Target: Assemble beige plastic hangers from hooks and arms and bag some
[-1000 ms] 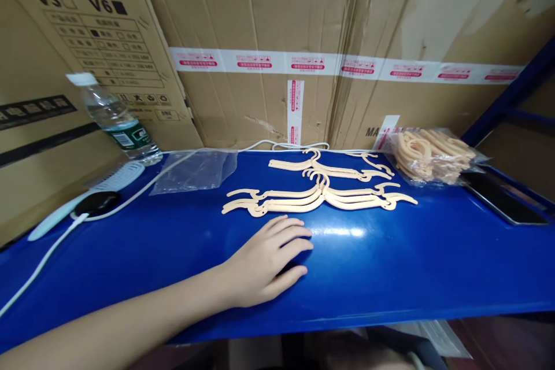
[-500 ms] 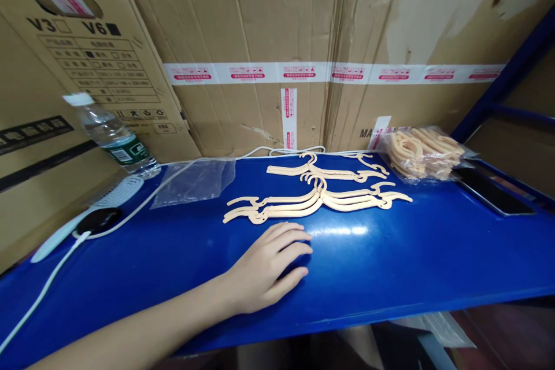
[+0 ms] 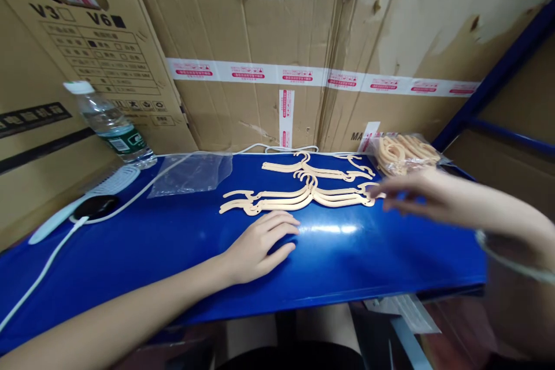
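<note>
**Two bare hands beside flat cream hangers on a blue worktop**

Nearest the viewer, the left hand [image 3: 255, 245] lies palm down on the glossy blue worktop [image 3: 173, 243]. Its fingers are flat and loosely spread, and it holds nothing. Just past its fingertips, at 12 to 1 o'clock, a loose row of thin cream plastic hangers [image 3: 281, 201] lies flat and overlapping. The hand is near them but not touching.

The right hand [image 3: 411, 193] comes in from 3 o'clock, blurred, with its fingers stretched out and nothing gripped. Its fingertips are at the right end of the hangers; whether they touch cannot be told.

The worktop's near edge runs under the left forearm. Bare blue surface lies between the two hands and out towards 9 o'clock.

Farther off:
- At 10 o'clock from the left hand, a clear plastic bag [image 3: 191, 173] lies flat.
- A white cable [image 3: 43, 266] trails past it to the left edge.
- A water bottle [image 3: 113, 124] leans against the boxes at the far left.
- At 2 o'clock, behind the right hand, sits a bag of hangers [image 3: 403, 153].

Taped cardboard boxes [image 3: 269, 40] wall the far edge. A blue shelf post [image 3: 498, 75] rises at the right.
</note>
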